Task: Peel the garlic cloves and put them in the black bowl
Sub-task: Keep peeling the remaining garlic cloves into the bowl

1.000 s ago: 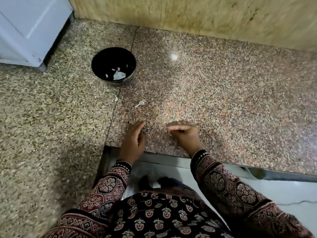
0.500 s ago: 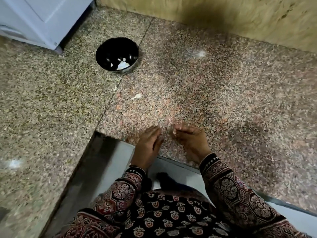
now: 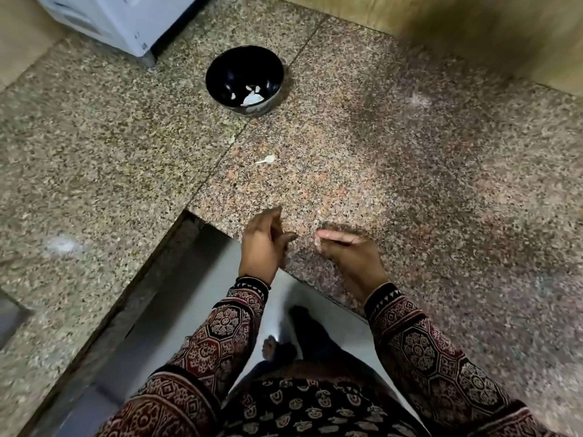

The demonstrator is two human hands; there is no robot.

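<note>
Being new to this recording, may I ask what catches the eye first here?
The black bowl stands far back on the speckled granite counter, with white bits inside. Near the counter's front edge hover the left hand and right hand; a small white scrap lies between them and the bowl.

The counter [image 3: 410, 184] is speckled granite, polished smooth, with soft patches of glare on it. The bowl [image 3: 220, 67] is black and glossy, and its inner wall catches small reflections. The garlic bits [image 3: 251, 97] in it are pale, thin and papery. A clove [image 3: 266, 159] on the stone has the same dry, matt white skin. The wall [image 3: 473, 33] is tan, streaky and dull, and through the blur it is probably unpolished wood. The white cabinet [image 3: 110, 17] has a smooth, even, painted-looking finish. The sleeves [image 3: 426, 348] are soft matt cloth, densely printed. The floor [image 3: 280, 304] is pale and shiny.
</note>
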